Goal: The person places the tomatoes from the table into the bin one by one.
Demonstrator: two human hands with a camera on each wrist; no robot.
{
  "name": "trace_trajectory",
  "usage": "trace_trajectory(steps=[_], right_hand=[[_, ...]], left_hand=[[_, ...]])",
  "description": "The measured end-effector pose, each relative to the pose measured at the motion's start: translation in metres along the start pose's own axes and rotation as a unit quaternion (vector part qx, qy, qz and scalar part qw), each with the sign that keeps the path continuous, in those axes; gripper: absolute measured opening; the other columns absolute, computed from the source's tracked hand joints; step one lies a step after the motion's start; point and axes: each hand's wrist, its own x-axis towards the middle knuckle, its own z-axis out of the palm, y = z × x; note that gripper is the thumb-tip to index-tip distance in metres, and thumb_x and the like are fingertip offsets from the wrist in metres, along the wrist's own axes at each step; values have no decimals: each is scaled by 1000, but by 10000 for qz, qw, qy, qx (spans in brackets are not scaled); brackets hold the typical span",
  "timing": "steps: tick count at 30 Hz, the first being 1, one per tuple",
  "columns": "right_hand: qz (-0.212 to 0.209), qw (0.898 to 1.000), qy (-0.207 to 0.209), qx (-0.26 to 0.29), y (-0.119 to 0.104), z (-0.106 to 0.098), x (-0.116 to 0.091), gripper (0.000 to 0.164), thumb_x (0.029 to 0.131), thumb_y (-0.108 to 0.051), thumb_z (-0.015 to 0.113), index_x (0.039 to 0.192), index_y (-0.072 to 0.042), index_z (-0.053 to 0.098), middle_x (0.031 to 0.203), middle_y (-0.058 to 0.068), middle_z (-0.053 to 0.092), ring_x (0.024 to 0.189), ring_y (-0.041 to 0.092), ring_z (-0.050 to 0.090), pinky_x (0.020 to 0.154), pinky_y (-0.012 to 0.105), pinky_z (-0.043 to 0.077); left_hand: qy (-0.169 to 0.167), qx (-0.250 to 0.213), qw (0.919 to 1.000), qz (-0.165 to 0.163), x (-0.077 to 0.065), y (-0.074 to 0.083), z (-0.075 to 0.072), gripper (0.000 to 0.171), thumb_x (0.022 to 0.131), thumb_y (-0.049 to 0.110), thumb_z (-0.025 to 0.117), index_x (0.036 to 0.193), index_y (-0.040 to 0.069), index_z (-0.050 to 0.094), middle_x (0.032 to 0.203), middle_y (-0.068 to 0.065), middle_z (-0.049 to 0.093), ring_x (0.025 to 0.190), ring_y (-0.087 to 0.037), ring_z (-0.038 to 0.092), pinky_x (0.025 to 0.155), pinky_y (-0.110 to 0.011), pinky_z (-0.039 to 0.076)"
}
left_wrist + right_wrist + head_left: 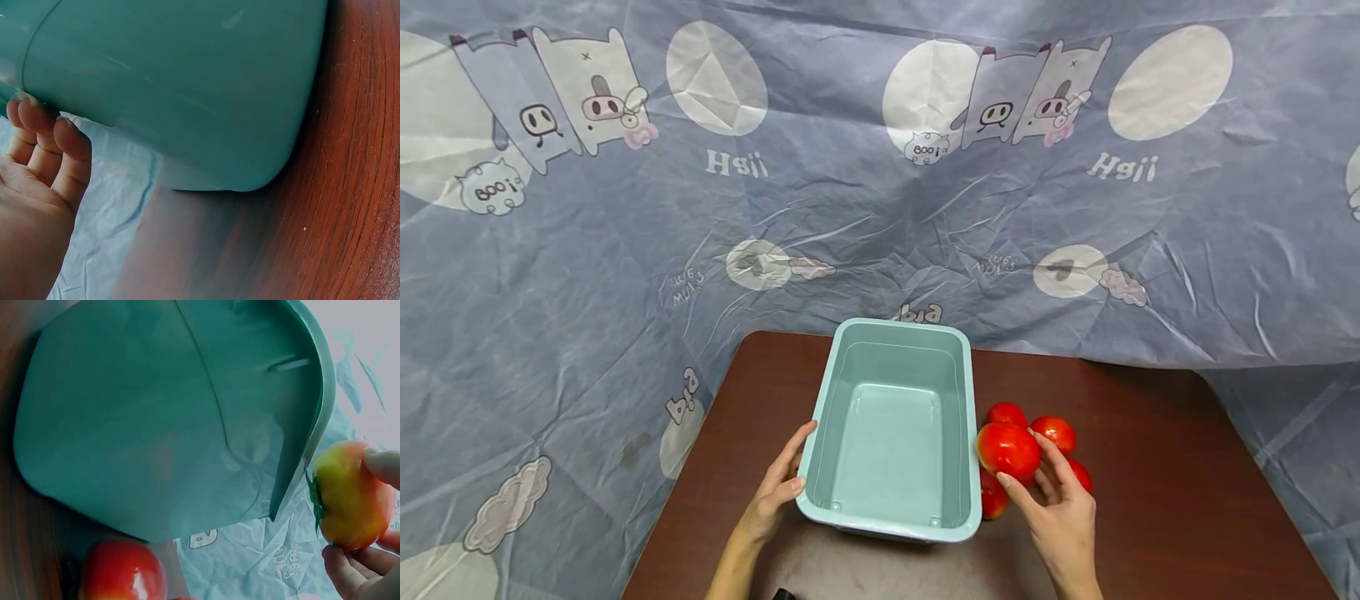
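A pale teal plastic bin [961, 400] stands on the table, and its inside shows no contents. My left hand [772, 492] holds the bin's left rim, with bent fingertips [72, 137] up under the lip in the left wrist view. Just outside the right rim, my right hand [1063, 508] grips a red tomato [1008, 451] between thumb and fingers. In the right wrist view this tomato [350, 494] shows a yellowish side and a green calyx turned toward the bin. Several more tomatoes [1055, 433] lie on the table around and below it, partly hidden.
The dark reddish-brown table [1165, 467] extends to the right of the tomatoes. A grey-blue cloth [865, 208] printed with cartoon figures hangs behind and along the left side. A small black object [784, 594] shows at the bottom edge.
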Motion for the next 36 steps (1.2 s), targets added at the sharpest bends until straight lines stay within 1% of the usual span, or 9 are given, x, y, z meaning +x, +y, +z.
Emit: trace_trajectory(steps=[4, 10, 14, 20, 22, 25, 31, 33, 36], right_hand=[[-30, 9999, -92, 124, -4, 4, 0, 70, 71, -2, 83, 134, -19, 58, 125, -5, 60, 102, -4, 62, 82, 8, 48], [127, 9997, -146, 119, -10, 11, -1, 69, 72, -6, 83, 135, -21, 58, 128, 3, 61, 101, -7, 61, 82, 9, 47], [77, 9994, -266, 219, -12, 15, 1, 69, 72, -6, 83, 135, -19, 57, 129, 5, 61, 102, -6, 62, 83, 10, 48], [-12, 9977, -331, 585, -14, 19, 2, 71, 70, 3, 82, 134, -17, 59, 126, -1, 63, 102, -2, 65, 81, 12, 50], [-28, 9970, -375, 676, -15, 20, 1, 71, 70, 5, 81, 134, -15, 58, 124, -4, 63, 102, -1, 65, 80, 14, 51], [-90, 9960, -452, 765, -16, 22, 1, 71, 70, 6, 81, 134, -14, 58, 124, -5, 63, 102, 1, 66, 79, 16, 53], [-331, 9931, -646, 920, -18, 26, 2, 71, 70, 6, 81, 135, -13, 57, 130, 3, 62, 102, 4, 66, 78, 18, 54], [-445, 9926, -698, 891, -19, 28, 2, 71, 71, 5, 80, 136, -11, 57, 132, 7, 61, 103, 3, 65, 80, 16, 53], [-497, 9923, -735, 865, -19, 30, 3, 69, 71, 3, 81, 135, -11, 57, 132, 9, 61, 104, 3, 65, 83, 15, 52]], left_hand=[[8, 13, 10000, -7, 0, 0, 0, 72, 90, 9, 36, 155, 0, 8, 135, -14, 57, 117, -21, 61, 93, -37, 52], [18, 66, 10000, 16, 0, -1, 0, 71, 89, 9, 35, 155, 0, 8, 133, -13, 58, 116, -20, 62, 92, -37, 52], [48, 66, 10000, 28, -1, 0, 0, 72, 89, 9, 36, 155, -1, 8, 133, -14, 58, 116, -20, 62, 92, -37, 53], [49, 102, 9999, 15, -1, 0, 1, 71, 89, 8, 35, 155, 0, 8, 134, -14, 58, 117, -21, 61, 93, -37, 52], [51, 109, 9999, 30, 0, 0, 1, 71, 89, 8, 35, 155, 0, 8, 133, -14, 58, 116, -20, 62, 92, -37, 52], [84, 123, 9999, -11, -1, 1, 0, 71, 89, 8, 35, 155, 0, 8, 133, -12, 59, 116, -20, 62, 92, -36, 52], [94, 80, 9999, -27, -1, 1, 1, 71, 89, 9, 35, 155, 0, 8, 133, -12, 58, 116, -19, 62, 93, -36, 52], [75, 79, 9999, 3, -1, 1, 1, 71, 89, 8, 34, 155, 0, 8, 134, -13, 58, 117, -20, 61, 93, -36, 52], [49, 81, 10000, 22, -1, 1, 2, 71, 89, 8, 34, 155, 0, 7, 134, -14, 57, 118, -20, 61, 94, -36, 51]])
